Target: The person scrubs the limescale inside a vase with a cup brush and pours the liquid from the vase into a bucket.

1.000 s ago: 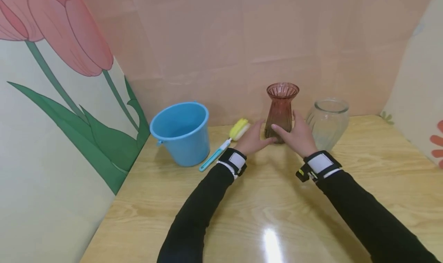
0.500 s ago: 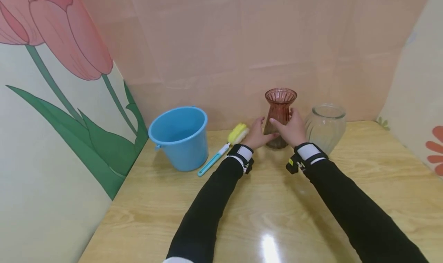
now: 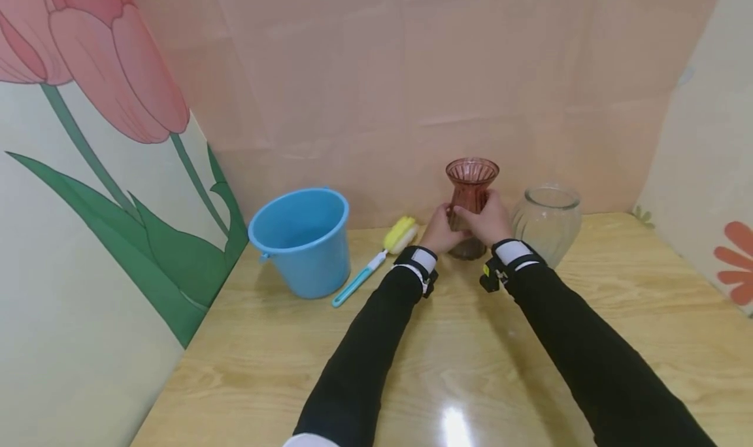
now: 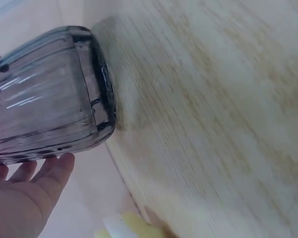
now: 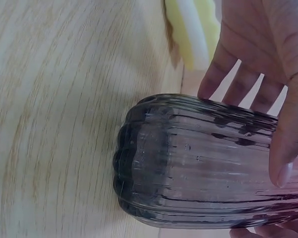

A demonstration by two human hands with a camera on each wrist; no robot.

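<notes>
A red-brown ribbed glass vase [image 3: 472, 184] stands upright at the back of the wooden table [image 3: 447, 349]. Both hands are wrapped round its narrow middle. My left hand [image 3: 440, 229] cups it from the left, my right hand [image 3: 487, 219] from the right with the thumb across the front. In the left wrist view the vase [image 4: 44, 99] lies just above my left hand [image 4: 25, 198], its base close to the tabletop. The right wrist view shows the vase's [image 5: 203, 163] base, fingers [image 5: 238, 74] behind it and a thumb [image 5: 288, 148] over the glass.
A clear ribbed glass vase [image 3: 547, 219] stands just right of the red one. To the left lie a brush with a yellow sponge head [image 3: 376, 259] and a blue bucket [image 3: 300, 241]. Paper walls enclose the table at the back and both sides.
Both hands have slid from the vase's lower body up to its middle and closed round it. The vase stays in place.
</notes>
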